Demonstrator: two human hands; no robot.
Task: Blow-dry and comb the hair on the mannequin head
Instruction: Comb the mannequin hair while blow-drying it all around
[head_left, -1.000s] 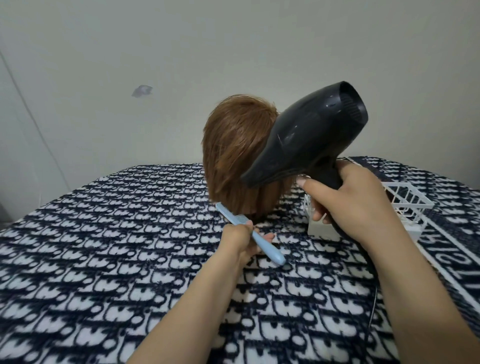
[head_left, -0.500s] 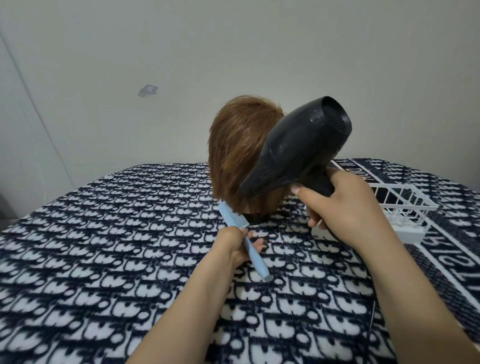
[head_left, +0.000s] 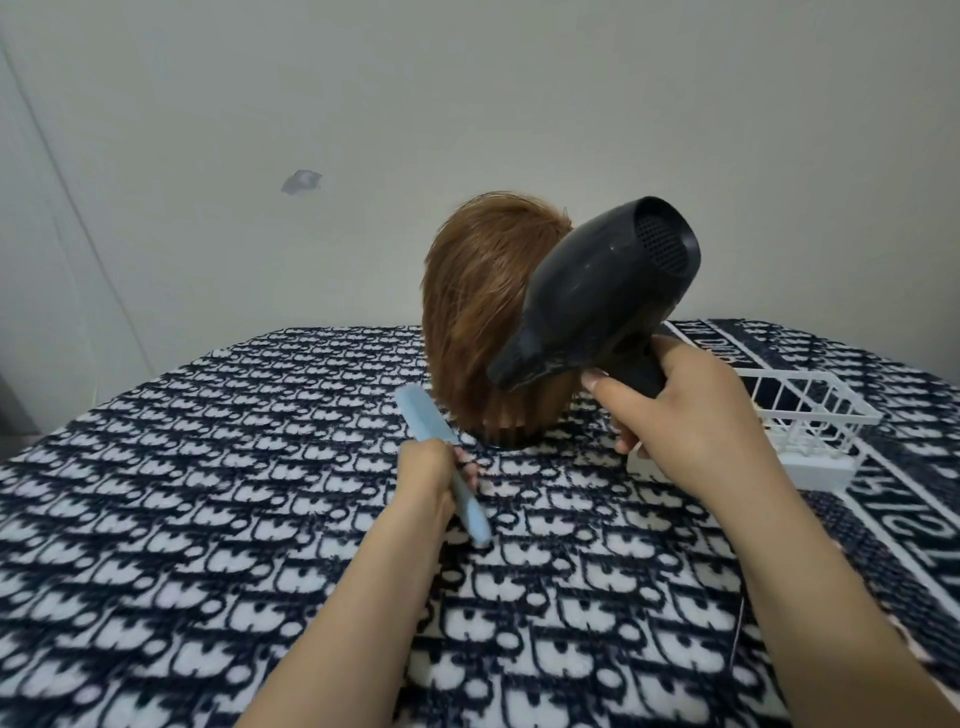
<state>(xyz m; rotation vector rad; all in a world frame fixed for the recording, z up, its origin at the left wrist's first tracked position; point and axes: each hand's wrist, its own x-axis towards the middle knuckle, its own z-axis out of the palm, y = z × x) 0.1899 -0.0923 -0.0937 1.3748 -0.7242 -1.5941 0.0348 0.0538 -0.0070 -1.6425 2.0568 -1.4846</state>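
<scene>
Plain pale wall filled the upper half of the frame, and below it a navy-and-white patterned blanket (head_left: 218, 519) covered the surface where the work went on.

At lower centre the left hand (head_left: 428, 480) was clenched around the handle of a light blue comb (head_left: 423, 415), whose toothed end pointed up and left, just beside the lower edge of the hair but, as far as could be told, not in it. To the right of centre the right hand (head_left: 680, 421) gripped the handle of a black hair dryer (head_left: 597, 296), thumb forward, with the nozzle aimed down and left at the near side of the hair, very close to it or touching.

The mannequin head (head_left: 483, 322) stood upright at the centre of the frame, its short brown hair hanging straight to the base. A white wire basket (head_left: 810, 415) sat on the blanket at the right edge, behind the right wrist. A thin cord (head_left: 736, 639) trailed down at the lower right.

The step in hand looked like drying the lower lengths between comb strokes. To do it well, the nozzle probably wanted a small gap from the strands and a downward airflow, root to tip, so the hair lay flat. The comb should likely enter high and draw down ahead of the air, gently, since the head might tip under a hard pull.
</scene>
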